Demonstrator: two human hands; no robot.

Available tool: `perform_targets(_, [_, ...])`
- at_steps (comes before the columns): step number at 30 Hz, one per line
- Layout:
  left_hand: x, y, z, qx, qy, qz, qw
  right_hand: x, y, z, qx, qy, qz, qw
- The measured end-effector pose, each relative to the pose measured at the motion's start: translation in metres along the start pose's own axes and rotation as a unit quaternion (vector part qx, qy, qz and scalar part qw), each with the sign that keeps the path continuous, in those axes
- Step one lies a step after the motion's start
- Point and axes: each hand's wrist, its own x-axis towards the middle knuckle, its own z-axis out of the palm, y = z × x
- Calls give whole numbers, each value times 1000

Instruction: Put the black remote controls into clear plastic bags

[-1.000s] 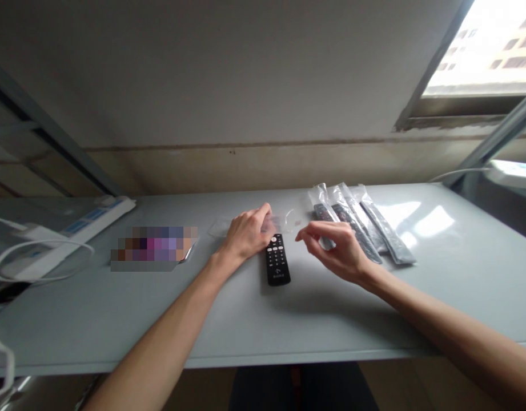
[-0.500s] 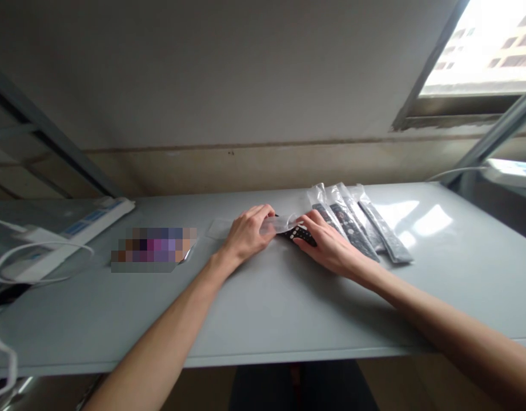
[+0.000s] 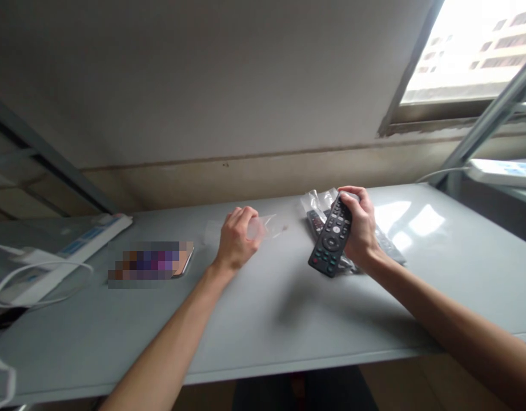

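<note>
My right hand (image 3: 360, 225) is closed around a black remote control (image 3: 332, 235), raised above the table with its buttons facing me. The thumb rests near the remote's upper end. My left hand (image 3: 237, 238) grips a clear plastic bag (image 3: 269, 226), whose end sticks out to the right of the fingers. Behind the held remote lie several bagged remote controls (image 3: 316, 220), partly hidden by it and by my right hand.
A phone (image 3: 185, 261) with a blurred-out screen lies left of my left hand. White power strips stand at the far left (image 3: 69, 257) and far right (image 3: 502, 172), with white cables. The grey table (image 3: 254, 325) meets a wall at the back.
The remote has come out of the plastic bag and moved right and up in my right hand. My left hand has stayed near its place with the bag.
</note>
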Motion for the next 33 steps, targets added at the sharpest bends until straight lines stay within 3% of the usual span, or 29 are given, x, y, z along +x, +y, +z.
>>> perform_targets(3, [0,3,0,8,-17,-2,1000,-1,9,2,78,64,56,993])
perform_targets(7, [-1,5,2,6,-52,13,999,-2,15,6,108,100,86,985])
perform_targets(14, [-3,8,8,48,-109,15,993,-5,15,10,133,90,135,978])
perform_targets(23, [-3,8,2,118,-19,-78,990,-7,10,13,149,89,87,981])
perform_targets(33, [-2,9,3,150,-41,-88,984,-11,6,19,148,75,109,980])
